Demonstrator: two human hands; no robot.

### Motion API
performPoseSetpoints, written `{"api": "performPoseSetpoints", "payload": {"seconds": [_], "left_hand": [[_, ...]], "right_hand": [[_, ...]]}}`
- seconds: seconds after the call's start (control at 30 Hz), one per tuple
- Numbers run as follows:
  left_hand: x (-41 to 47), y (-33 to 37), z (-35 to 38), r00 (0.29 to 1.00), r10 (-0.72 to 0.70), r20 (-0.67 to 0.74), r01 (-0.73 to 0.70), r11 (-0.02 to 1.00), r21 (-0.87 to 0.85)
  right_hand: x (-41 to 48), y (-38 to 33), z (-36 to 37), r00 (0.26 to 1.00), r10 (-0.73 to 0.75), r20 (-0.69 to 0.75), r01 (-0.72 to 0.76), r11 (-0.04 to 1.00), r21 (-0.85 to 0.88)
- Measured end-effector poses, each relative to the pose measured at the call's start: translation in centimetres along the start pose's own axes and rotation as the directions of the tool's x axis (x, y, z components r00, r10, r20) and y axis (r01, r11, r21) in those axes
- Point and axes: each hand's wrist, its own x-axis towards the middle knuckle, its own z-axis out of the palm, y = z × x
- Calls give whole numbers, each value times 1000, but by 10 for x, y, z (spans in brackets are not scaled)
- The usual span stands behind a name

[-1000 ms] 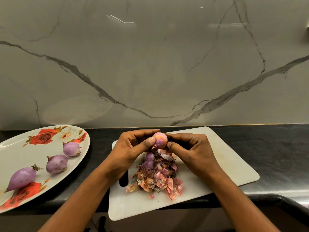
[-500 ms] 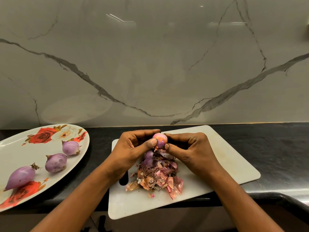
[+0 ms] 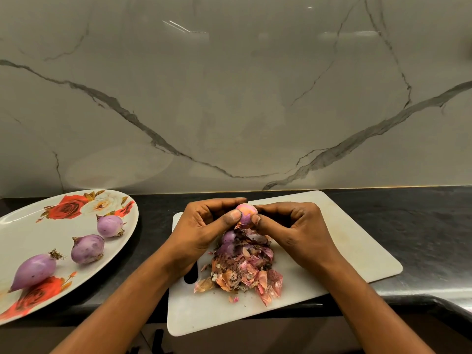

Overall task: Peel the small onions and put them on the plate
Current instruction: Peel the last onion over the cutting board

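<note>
A small onion (image 3: 245, 214), pink and orange with a shred of skin hanging from its underside, is pinched between my left hand (image 3: 208, 232) and my right hand (image 3: 293, 232) above a white cutting board (image 3: 339, 241). Under it lies a heap of dry onion skins (image 3: 244, 272), with purple onions (image 3: 228, 242) half buried at its far side. Three peeled purple onions (image 3: 87, 248) lie in a row on the oval rose-patterned plate (image 3: 28, 226) to the left.
The board and plate rest on a black counter (image 3: 408, 213) against a grey marble wall (image 3: 229, 98). The board's near edge overhangs the counter's front edge. A slot handle (image 3: 191, 273) is cut in the board's left side.
Both hands have kept the onion pinched above the heap and turned it slightly; my right thumb now presses at its lower side. The plate's onions have not moved.
</note>
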Motion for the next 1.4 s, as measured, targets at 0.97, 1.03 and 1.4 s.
{"api": "performPoseSetpoints", "payload": {"seconds": [0.97,1.03,1.4], "left_hand": [[0,-4,-4,1000,-2,26,2,1000,28],[0,-2,-4,1000,-6,23,6,1000,-2],[-1,0,-2,1000,-2,7,2,1000,-5]], "right_hand": [[1,1,-2,998,59,18,-59,998,-8],[1,1,-3,999,51,-2,-51,999,-16],[-1,-3,-1,999,46,5,-46,999,10]]}}
